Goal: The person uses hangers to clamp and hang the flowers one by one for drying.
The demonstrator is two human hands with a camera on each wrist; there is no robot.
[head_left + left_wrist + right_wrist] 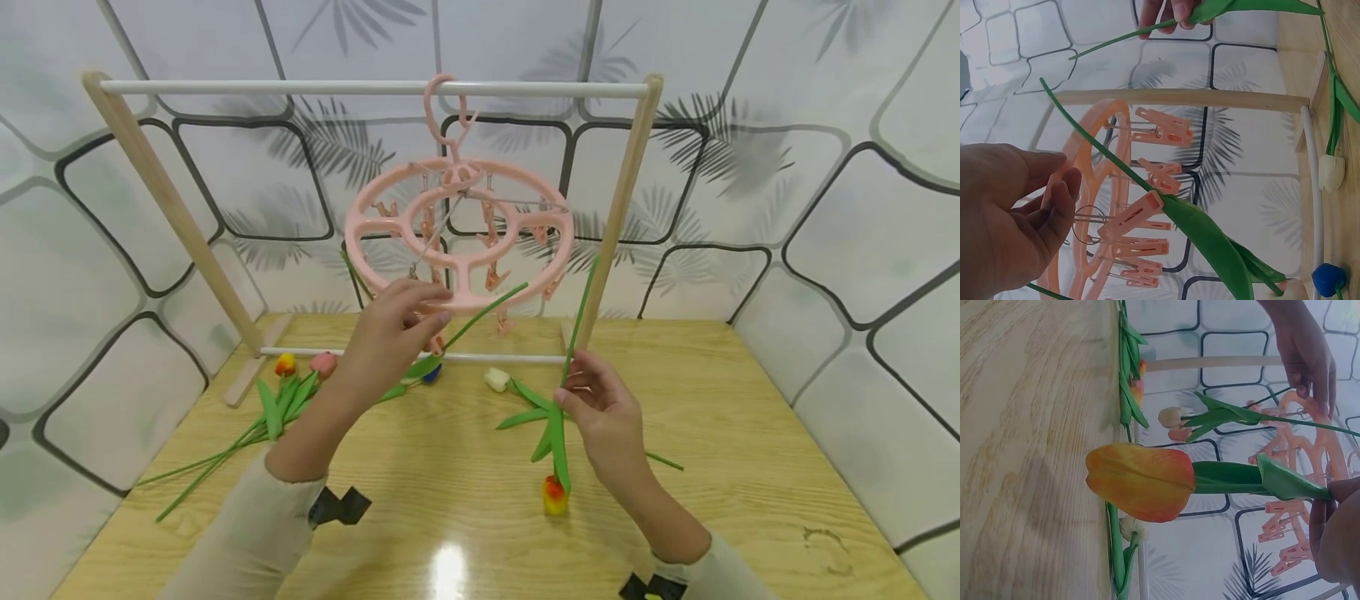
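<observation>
A pink round clip hanger (468,300) hangs by its hook, with small clips below its rings. My left hand (393,329) grips the front rim between thumb and fingers. Just beside it, a clip (1132,215) bites a tulip whose green stem (487,317) points up and whose white head (1170,417) hangs down. Lower on the right, my right hand (611,412) pinches the stem of a yellow-red tulip (555,497). That flower is upside down, its head over the table and its stem rising toward the rack's right post.
A wooden rack (168,200) with a white top bar (300,87) carries the hanger. Yellow-red (285,364) and pink tulips (323,363) lie at the table's left. A white tulip (497,380) lies near the lower bar (495,358), and a blue flower (1329,279) shows there too.
</observation>
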